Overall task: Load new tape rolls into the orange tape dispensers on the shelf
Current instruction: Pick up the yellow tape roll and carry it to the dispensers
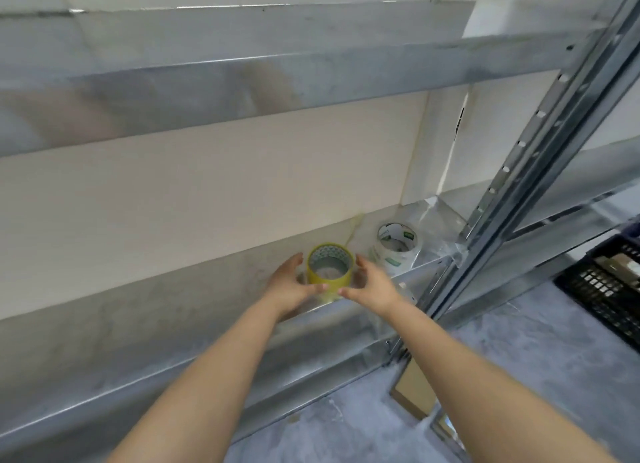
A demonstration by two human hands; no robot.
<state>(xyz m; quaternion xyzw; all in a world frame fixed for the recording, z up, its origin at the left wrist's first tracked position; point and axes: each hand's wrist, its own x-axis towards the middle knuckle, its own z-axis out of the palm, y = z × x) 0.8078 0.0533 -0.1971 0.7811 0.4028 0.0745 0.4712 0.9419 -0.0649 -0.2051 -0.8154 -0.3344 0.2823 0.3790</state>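
A yellow tape roll (330, 268) stands with its hole facing up on the metal shelf (173, 324), near the front edge. My left hand (289, 286) and my right hand (372, 284) cup it from either side, fingers spread. Both thumbs lie against its lower front, while the fingertips stay a little off its sides. A white tape roll (396, 244) with green print sits just to the right on the same shelf. No orange tape dispenser is in view.
A slotted metal upright (519, 171) rises at the shelf's right end. Another shelf beam (242, 81) runs overhead. A dark plastic crate (609, 282) stands at the right, and a cardboard piece (414, 390) lies on the grey floor below.
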